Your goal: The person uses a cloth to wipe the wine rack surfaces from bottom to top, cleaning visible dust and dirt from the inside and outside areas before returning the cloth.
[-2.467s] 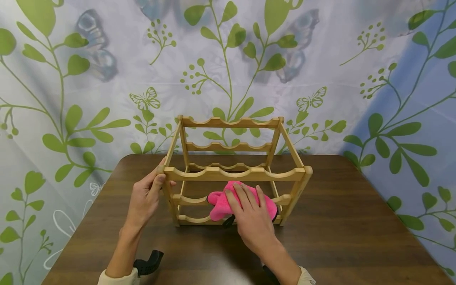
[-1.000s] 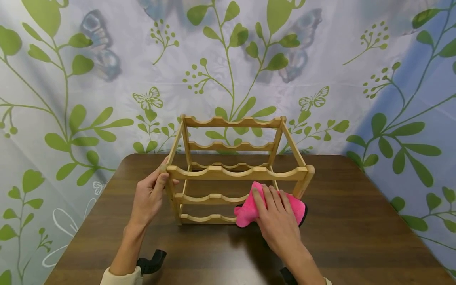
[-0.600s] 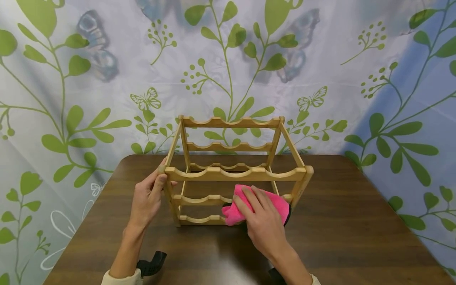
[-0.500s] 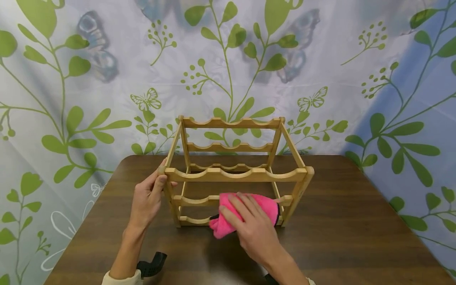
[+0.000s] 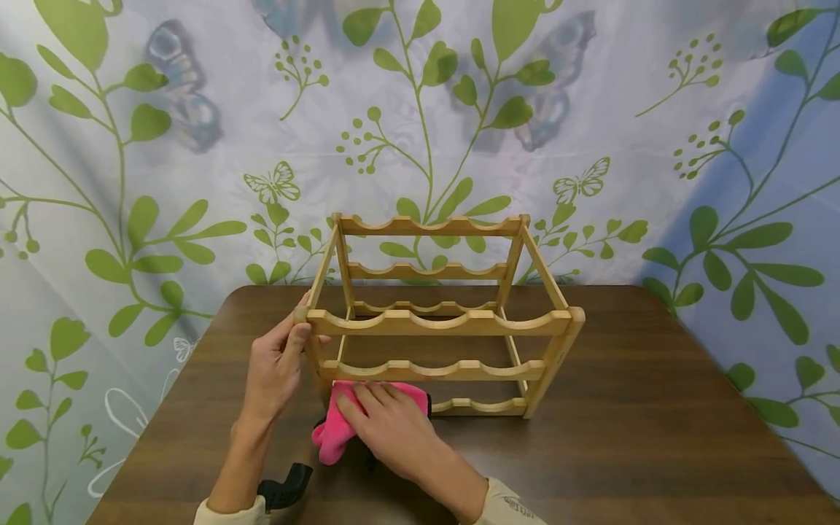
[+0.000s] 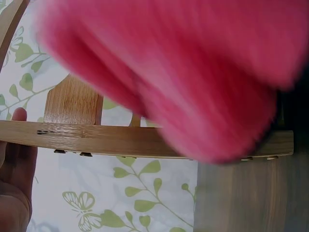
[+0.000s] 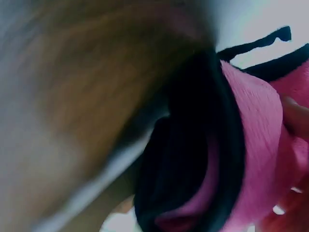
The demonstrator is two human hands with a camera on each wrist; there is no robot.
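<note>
Gripping the rack (image 5: 436,323) at its near upper corner with the left hand (image 5: 274,364), thumb and fingers curled round the post (image 5: 316,364). Holding the pink cloth (image 5: 336,426) in the right hand (image 5: 397,434), fingers laid over it, below and to the right of the left hand, apparently against the low front rail (image 5: 479,407). Upright on the worktop (image 5: 636,394), with most of the rack beyond the right hand. On the near side of the left hand, a black piece (image 5: 286,487); beyond both hands, a leafy backdrop (image 5: 420,109). Judging by the plush look of the cloth, soft, light and floppy; best bunched, with a fold pinched between thumb and fingers. Judging by the slim wood of the rack, stiff and fairly light, perhaps apt to slide or tip under a push; best steadied at a corner post rather than mid-rail. Probably smooth, so a little slippery under fabric.
</note>
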